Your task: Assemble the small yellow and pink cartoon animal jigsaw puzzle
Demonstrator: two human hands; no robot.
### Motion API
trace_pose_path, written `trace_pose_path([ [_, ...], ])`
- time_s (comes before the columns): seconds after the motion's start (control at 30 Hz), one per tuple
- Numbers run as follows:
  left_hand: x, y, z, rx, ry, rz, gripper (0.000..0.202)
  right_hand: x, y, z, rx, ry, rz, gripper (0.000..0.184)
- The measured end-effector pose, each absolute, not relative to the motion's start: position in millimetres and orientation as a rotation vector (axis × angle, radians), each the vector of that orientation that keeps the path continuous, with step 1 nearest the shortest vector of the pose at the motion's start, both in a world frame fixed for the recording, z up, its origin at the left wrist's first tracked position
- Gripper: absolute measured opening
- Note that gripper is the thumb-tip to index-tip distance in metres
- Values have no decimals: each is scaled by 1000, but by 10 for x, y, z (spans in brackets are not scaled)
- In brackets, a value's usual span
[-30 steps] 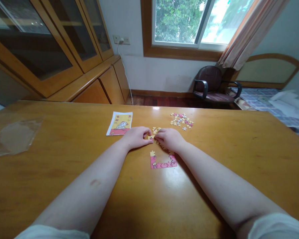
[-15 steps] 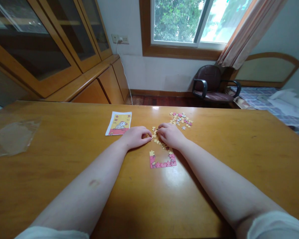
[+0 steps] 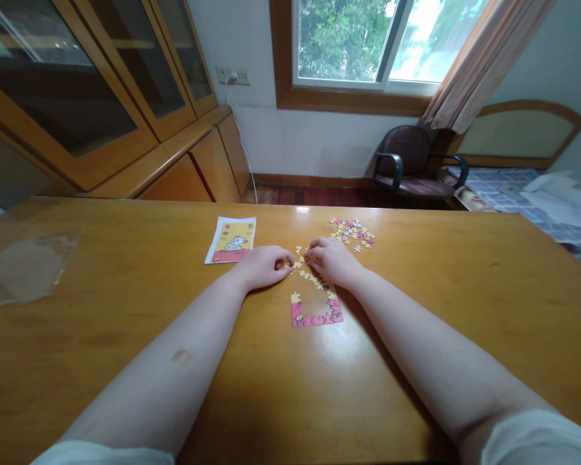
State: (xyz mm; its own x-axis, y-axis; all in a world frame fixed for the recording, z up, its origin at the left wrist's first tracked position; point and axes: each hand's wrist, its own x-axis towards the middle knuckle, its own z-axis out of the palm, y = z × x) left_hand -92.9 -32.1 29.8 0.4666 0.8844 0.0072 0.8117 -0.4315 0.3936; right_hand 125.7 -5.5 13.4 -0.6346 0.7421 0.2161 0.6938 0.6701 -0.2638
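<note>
Wooden tabletop [image 3: 455, 278]: yellow jigsaw-piece row [image 3: 314, 280] sits on the near-edge side of the hands' gap, long axis slanting toward near right corner. Right hand [image 3: 334, 261] nearer than left hand [image 3: 267, 266]. Fingers curled on both; can't tell if pinching.

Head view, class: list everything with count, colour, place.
Partial puzzle: one, mostly pink, centre
Loose pieces: several, mostly yellow, centre
Piece pile: one, multicoloured, table back
Picture: one, multicoloured, table back
Bag: one, transparent, table left
Table: one, brown, foreground
Cabinet: one, brown, left
Sockets: two, pale, wall
Cable: one, white, wall
Window: one, brown frame, wall
Curtain: one, pink, window
Chair: one, dark, background
Bed: one, bluish, right
Sleeves: two, white, bottom
Left hand: one, near pieces
Right hand: one, near pieces
</note>
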Motion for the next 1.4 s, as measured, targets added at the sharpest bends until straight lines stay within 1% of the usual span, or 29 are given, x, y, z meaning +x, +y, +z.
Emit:
trace_pose_path([
  [0.27, -926, -329, 307, 2373, 1451, 296, 25, 1241, -31, 104, -1150, -2539, 269, 12],
  [0.43, -921, -331, 319, 2370, 1450, 284, 26, 1247, -13, 59, -1165, -2476, 351, 7],
  [0.63, -917, -330, 317, 2370, 1447, 277, 26, 1252, -20, 52, -1143, -2473, 361, 11],
  [0.97, -930, -313, 284, 2372, 1424, 294, 27, 1243, -79, 121, -1149, -2540, 263, 16],
  [1.13, -927, -324, 290, 2380, 1422, 298, 27, 1239, -96, 157, -1165, -2531, 273, 16],
  [1.4, -875, -366, 292, 2594, 1273, 396, 36, 1243, -89, 177, -1205, -2509, 329, 12],
])
